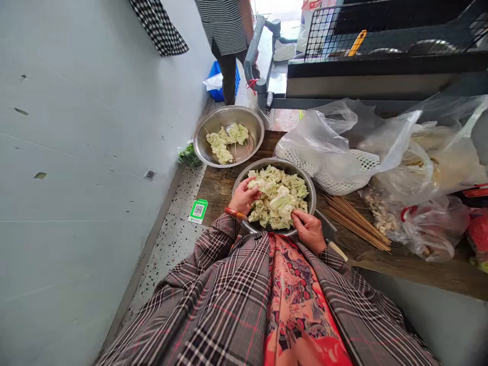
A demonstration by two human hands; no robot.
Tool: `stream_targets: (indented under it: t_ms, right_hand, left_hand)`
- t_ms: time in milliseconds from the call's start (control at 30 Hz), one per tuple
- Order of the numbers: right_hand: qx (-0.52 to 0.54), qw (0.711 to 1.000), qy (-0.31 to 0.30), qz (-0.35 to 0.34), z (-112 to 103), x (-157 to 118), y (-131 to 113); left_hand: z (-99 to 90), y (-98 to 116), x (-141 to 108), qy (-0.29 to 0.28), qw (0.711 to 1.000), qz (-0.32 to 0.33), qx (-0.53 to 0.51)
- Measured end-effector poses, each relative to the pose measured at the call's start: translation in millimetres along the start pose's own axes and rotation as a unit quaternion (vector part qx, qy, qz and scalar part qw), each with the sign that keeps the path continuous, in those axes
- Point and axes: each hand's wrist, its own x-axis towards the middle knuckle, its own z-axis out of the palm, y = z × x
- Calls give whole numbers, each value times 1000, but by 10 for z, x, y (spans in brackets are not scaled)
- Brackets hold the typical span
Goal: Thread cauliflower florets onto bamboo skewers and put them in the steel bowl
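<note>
A steel bowl full of cauliflower florets stands on the wooden table in front of me. My left hand reaches over its left side, fingers closed around a pale cauliflower floret. At the bowl's right front rim, my right hand is closed in a pinch. What lies between its fingertips is too small to tell; a larger piece of cauliflower is just beside them. Farther back, a second steel bowl contains several skewered cauliflower pieces.
Thin wooden skewers lie right of the near bowl. Behind them are a white perforated basket under plastic and several filled plastic bags. A wall runs along the left. Another person stands beyond the far bowl.
</note>
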Motion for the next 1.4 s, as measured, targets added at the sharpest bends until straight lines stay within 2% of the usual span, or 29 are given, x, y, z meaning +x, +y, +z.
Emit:
stream_targets:
  t_ms: [133,300,633,1000,1233,1400]
  right_hand:
    - [-7,999,-19,-39,47,-18,-39]
    - [-21,999,-15,-32,70,-27,-25]
    - [-20,1000,-18,-11,87,-58,10]
    - [-11,1000,-15,-8,97,-67,-9]
    - [-19,999,-30,1,81,-62,-26]
    - [-8,1000,-19,2,83,-67,-19]
  left_hand:
    - [44,34,-107,-17,999,6,-46]
    - [79,61,-211,-37,996,-10,-83]
    - [24,12,-255,-26,998,7,-52]
    - [62,-69,-286,33,998,56,-11]
    - [100,-92,-311,37,993,110,30]
    - [128,-123,-302,36,981,166,95]
